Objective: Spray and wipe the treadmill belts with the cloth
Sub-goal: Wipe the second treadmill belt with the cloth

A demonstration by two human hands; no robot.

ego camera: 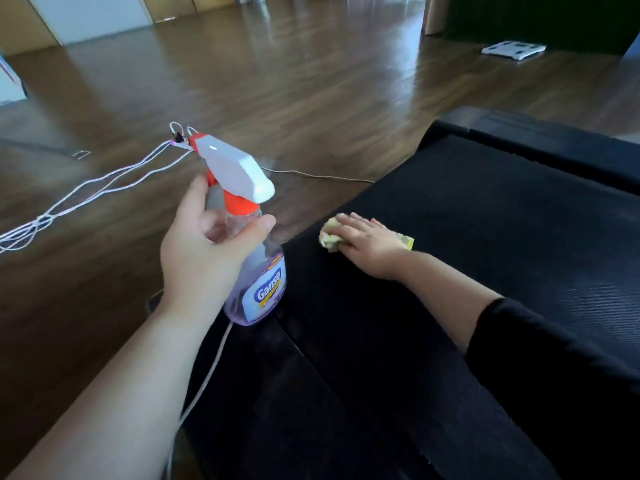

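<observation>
Glossy wooden floor (277,81) up top, black treadmill belt (485,220) at right. The left hand (207,247) grips the spray bottle (259,289) by the neck at centre: light, slick plastic, I'd say. The right hand (367,244) presses flat on the soft yellow cloth (329,237) on the belt; it'll bunch easily.

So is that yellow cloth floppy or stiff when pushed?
Probably floppy: the cloth looks bunched and crumpled under the right hand. Likely light, and it may drag rather than slide on the textured treadmill belt.
</observation>
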